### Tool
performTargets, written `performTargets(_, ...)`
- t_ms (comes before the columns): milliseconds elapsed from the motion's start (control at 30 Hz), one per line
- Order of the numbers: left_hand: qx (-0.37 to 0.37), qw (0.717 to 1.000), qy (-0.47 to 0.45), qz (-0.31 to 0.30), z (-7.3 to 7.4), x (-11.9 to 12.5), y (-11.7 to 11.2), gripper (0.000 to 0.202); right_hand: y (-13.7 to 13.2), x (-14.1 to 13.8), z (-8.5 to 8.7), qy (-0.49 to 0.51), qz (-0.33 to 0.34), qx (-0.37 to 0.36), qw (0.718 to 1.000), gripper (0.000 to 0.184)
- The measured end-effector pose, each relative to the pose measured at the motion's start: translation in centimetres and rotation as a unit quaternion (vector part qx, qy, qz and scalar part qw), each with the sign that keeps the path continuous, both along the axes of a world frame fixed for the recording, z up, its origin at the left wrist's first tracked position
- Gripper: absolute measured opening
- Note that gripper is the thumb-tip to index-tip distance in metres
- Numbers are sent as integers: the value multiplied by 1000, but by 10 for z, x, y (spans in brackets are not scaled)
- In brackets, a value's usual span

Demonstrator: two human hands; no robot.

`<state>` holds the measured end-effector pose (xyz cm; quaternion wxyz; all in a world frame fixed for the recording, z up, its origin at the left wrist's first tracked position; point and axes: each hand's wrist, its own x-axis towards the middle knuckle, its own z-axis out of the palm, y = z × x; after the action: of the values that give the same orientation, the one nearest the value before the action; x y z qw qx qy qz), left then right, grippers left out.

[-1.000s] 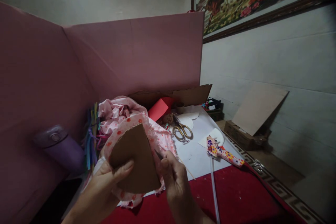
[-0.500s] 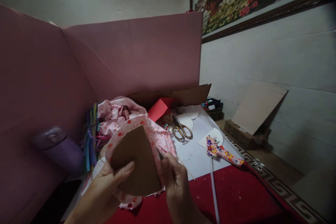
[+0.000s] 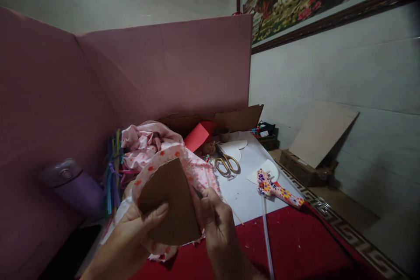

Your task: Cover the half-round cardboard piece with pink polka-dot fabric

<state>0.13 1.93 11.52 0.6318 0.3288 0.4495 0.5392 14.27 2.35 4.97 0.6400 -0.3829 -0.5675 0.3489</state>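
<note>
My left hand (image 3: 139, 227) grips a brown cardboard piece (image 3: 170, 205) with one curved edge, its thumb flat on the face. Behind the cardboard lies pink fabric with red spots (image 3: 166, 153), which sticks out around the edges. Close to the cardboard's right edge, my right hand (image 3: 218, 218) is closed around a small tool with a dark pointed tip (image 3: 197, 192). The tip is against or just over the fabric; contact is not clear. Most of the tool is hidden in the fist.
Gold-handled scissors (image 3: 227, 165) lie on white paper (image 3: 243, 201). A flower-patterned glue gun (image 3: 278, 192) with a long glue stick rests at right. Bunched pink fabric (image 3: 147, 140), red paper (image 3: 197, 136) and a purple bottle (image 3: 75, 190) stand behind and left.
The hands and cardboard stay almost in place. The dark tip beside the cardboard has shifted slightly, and my right hand has moved up a little.
</note>
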Motion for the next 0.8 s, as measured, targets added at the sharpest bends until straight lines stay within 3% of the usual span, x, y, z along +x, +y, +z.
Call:
performTargets(267, 5, 1000, 1, 27, 6, 6, -4, 46, -1, -2, -2, 4, 11, -3, 1000, 38)
performTargets(433, 13, 1000, 6, 17, 5, 4, -4, 59, -4, -2, -2, 18, -39, 7, 999, 36)
performTargets(800, 16, 1000, 12, -22, -4, 0, -1, 39, -1, -1, -3, -17, -29, 10, 999, 33)
